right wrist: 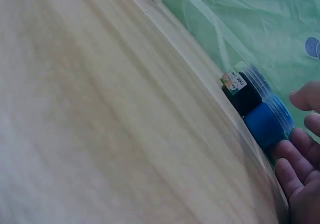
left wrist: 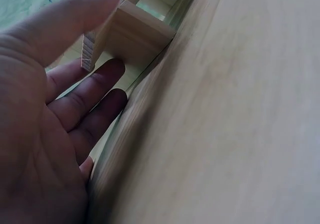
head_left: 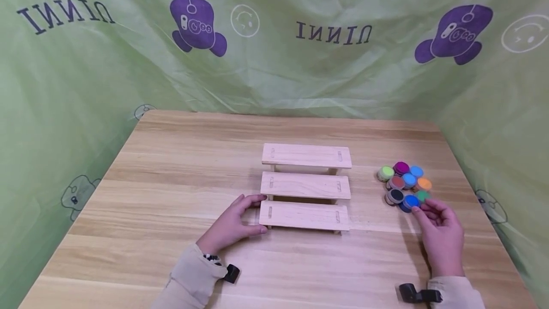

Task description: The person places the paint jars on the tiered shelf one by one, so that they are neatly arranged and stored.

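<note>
A pale wooden three-step display stand [head_left: 305,186] sits on the table, its planks rising toward the back. My left hand [head_left: 233,223] grips the left end of the lowest plank, thumb at the front corner and index finger at the back one. In the left wrist view, the other fingers [left wrist: 102,78] reach beside the stand's leg. Several small lidded paint jars are clustered right of the stand. My right hand [head_left: 443,232] is at the near side of the cluster, fingers loosely bent beside the blue jar [head_left: 409,203] and green jar [head_left: 422,196]. In the right wrist view its thumb is apart from the blue jar.
Other jars are black [head_left: 394,197], red-brown [head_left: 395,183], orange [head_left: 424,184], purple [head_left: 401,168] and lime [head_left: 385,173], with light blue ones among them. A green printed cloth [head_left: 266,75] hangs around the wooden table [head_left: 193,156]. Dark camera mounts are on both wrists.
</note>
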The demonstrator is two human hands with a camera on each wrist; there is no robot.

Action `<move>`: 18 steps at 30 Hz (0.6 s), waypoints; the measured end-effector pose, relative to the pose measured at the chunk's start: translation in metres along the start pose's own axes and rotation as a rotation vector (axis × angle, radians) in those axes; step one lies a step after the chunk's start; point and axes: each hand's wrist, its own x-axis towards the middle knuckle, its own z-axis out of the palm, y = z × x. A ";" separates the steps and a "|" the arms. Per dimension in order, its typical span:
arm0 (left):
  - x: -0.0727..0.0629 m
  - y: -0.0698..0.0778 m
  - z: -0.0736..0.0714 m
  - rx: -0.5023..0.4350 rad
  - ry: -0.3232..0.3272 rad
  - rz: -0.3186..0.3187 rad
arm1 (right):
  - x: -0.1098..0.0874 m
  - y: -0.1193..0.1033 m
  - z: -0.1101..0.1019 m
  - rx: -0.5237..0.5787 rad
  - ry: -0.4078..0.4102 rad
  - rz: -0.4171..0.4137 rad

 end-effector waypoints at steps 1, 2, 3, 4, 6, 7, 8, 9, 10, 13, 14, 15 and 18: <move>0.000 0.000 0.000 0.003 0.003 0.001 | 0.000 0.000 0.000 -0.015 -0.006 -0.001; 0.001 0.000 0.001 0.003 0.004 0.004 | 0.001 0.000 0.000 -0.028 -0.012 -0.002; 0.001 -0.001 0.001 0.004 0.006 0.010 | 0.001 0.000 0.000 -0.041 -0.020 -0.001; 0.000 -0.002 0.001 0.008 0.007 0.010 | 0.001 0.000 0.000 -0.055 -0.029 -0.001; 0.000 -0.003 0.002 0.014 0.013 0.016 | 0.001 0.001 -0.001 -0.081 -0.041 0.003; 0.000 -0.003 0.002 0.017 0.016 0.019 | 0.001 0.001 -0.001 -0.084 -0.047 0.003; 0.000 -0.004 0.003 0.019 0.018 0.022 | 0.001 0.001 -0.001 -0.086 -0.049 0.005; 0.000 -0.005 0.003 0.021 0.022 0.023 | 0.002 0.001 -0.001 -0.086 -0.049 0.007; 0.000 -0.005 0.003 0.022 0.024 0.023 | 0.002 0.001 -0.001 -0.087 -0.049 0.008; 0.001 -0.006 0.003 0.023 0.028 0.023 | 0.003 0.000 -0.001 -0.091 -0.048 0.011; 0.001 -0.006 0.003 0.023 0.028 0.021 | 0.003 0.000 0.000 -0.097 -0.047 0.016; 0.001 -0.006 0.003 0.022 0.027 0.018 | 0.003 0.000 0.000 -0.108 -0.050 0.018; 0.001 -0.006 0.003 0.024 0.025 0.005 | 0.005 0.000 0.000 -0.143 -0.066 0.023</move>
